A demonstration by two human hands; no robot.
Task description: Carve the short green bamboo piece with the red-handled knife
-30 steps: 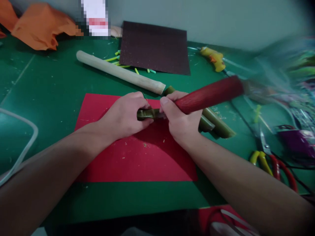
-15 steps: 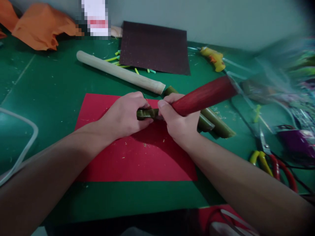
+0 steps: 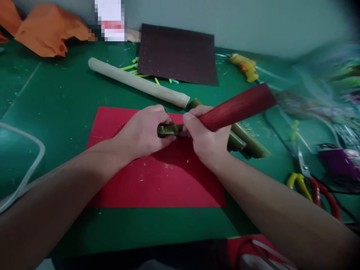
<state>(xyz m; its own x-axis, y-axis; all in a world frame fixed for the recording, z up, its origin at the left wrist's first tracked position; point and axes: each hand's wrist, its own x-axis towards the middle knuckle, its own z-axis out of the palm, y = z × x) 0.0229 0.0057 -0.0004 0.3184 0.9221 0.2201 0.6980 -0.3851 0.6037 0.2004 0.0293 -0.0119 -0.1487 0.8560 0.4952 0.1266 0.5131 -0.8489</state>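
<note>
Shifted slightly rightward since earlier, the right hand [image 3: 209, 140] grips a red handle [image 3: 239, 107]; the left hand [image 3: 142, 131] clasps a green piece [image 3: 170, 130], apparently bamboo, between both hands.

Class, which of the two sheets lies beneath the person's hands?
The red sheet, with the left hand and right hand above it. The dark sheet sits farther back, yellow sticks showing along its edge.

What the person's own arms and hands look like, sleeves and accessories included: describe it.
The left forearm and right forearm are bare as far as the picture shows them, with no sleeve in view. Each tapers toward the wrist. The left hand and right hand wear no gloves. No watch, bracelet, ring or marking can be made out.
</note>
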